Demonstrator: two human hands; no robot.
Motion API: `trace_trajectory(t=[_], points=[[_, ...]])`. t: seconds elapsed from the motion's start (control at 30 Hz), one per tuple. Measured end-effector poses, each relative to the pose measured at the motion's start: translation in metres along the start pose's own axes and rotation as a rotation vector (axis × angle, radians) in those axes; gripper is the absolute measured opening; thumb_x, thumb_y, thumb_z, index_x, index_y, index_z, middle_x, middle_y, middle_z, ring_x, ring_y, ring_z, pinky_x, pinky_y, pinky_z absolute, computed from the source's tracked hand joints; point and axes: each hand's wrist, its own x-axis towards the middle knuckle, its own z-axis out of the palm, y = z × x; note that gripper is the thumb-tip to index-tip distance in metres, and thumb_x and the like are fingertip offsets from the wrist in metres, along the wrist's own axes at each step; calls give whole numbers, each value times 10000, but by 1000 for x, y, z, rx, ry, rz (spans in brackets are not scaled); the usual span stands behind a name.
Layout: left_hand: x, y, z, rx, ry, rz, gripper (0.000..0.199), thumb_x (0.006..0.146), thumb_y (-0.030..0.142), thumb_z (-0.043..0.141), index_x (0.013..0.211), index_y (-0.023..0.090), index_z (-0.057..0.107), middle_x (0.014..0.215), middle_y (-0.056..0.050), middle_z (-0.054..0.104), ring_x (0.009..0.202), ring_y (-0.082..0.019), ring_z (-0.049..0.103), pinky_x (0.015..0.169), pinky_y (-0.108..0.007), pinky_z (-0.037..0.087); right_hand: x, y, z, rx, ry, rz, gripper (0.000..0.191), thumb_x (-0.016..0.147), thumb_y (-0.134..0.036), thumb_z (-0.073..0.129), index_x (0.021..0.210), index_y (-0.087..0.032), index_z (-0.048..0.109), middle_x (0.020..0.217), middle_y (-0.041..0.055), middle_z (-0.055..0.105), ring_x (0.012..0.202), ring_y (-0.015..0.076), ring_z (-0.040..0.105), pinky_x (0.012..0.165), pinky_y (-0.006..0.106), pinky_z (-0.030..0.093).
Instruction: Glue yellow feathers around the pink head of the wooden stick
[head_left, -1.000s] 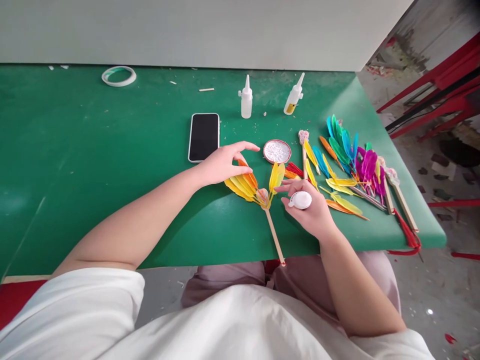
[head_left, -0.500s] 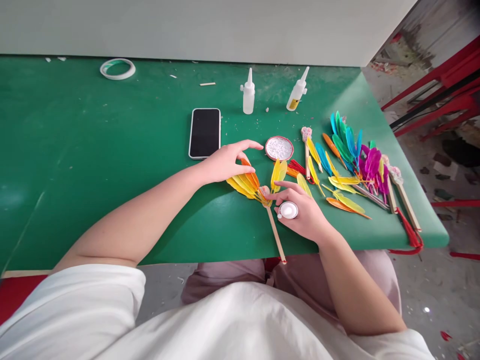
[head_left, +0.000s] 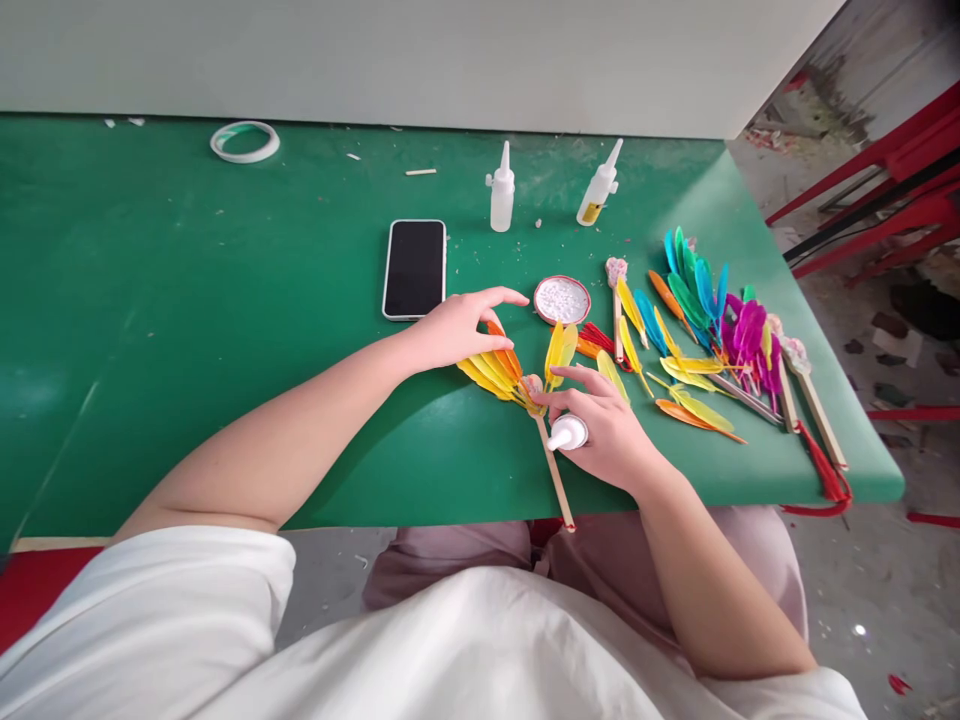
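A feather fan with a wooden handle (head_left: 555,475) lies near the table's front edge, its yellow feathers (head_left: 486,374) and an orange one spread to the left, more yellow feathers (head_left: 561,345) to the right. My left hand (head_left: 457,330) is over the left feathers, index finger stretched out, thumb lying on the orange feather's tip, fingers apart. In my right hand (head_left: 604,430) a white glue bottle (head_left: 568,432) is gripped, nozzle pointing left; the bottle's body is hidden. My right fingertips touch the fan's pinkish head (head_left: 532,386).
Beyond the hands are a dish of white bits (head_left: 562,300), a phone (head_left: 415,268), two upright glue bottles (head_left: 502,190) (head_left: 598,188) and a tape roll (head_left: 244,143). Coloured feathers (head_left: 694,285), handles and a red tassel (head_left: 825,475) lie right. A grey panel (head_left: 375,60) stands behind.
The glue bottle in my right hand has tilted, its nozzle now pointing left instead of up. My left hand and the fan keep their places; the whole view has shifted slightly.
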Motion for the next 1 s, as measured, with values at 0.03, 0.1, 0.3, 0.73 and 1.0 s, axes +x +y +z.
trace_trajectory(t=[0.03, 0.1, 0.3, 0.73, 1.0], points=[[0, 0, 0, -3, 23, 6, 477, 754, 309, 591, 1212, 283, 458, 831, 23, 663, 811, -168, 606, 775, -299, 432, 0, 0, 0, -21, 4, -16, 174, 754, -163, 518, 910, -237, 539, 879, 28, 659, 1162, 242, 464, 952, 447, 387], [2, -3, -1, -34, 101, 7, 406, 809, 295, 519, 1209, 262, 458, 807, 12, 663, 825, -162, 610, 792, -307, 432, 0, 0, 1, -52, 10, -35, 180, 761, -164, 517, 925, -232, 542, 861, 28, 660, 1153, 243, 470, 967, 452, 370], [6, -10, -3, -122, 191, -33, 335, 858, 293, 432, 1187, 232, 459, 811, -12, 658, 743, -132, 615, 709, -269, 454, -1, 0, 4, -89, 45, -70, 190, 750, -164, 542, 929, -228, 532, 929, 24, 663, 1150, 230, 468, 980, 434, 362], [2, -7, 2, -28, -50, -8, 517, 734, 310, 605, 1223, 275, 442, 797, 18, 659, 691, -139, 606, 570, -214, 419, -5, 2, -3, 50, 181, 8, 190, 692, -103, 550, 827, -233, 518, 887, 17, 673, 1088, 222, 517, 849, 386, 470], [2, -5, 2, -26, -48, -7, 505, 731, 301, 606, 1211, 265, 453, 788, 19, 658, 696, -138, 610, 580, -215, 425, -4, -1, 3, -11, 92, -22, 143, 706, -125, 536, 805, -228, 530, 948, 20, 666, 1078, 231, 527, 846, 392, 460]])
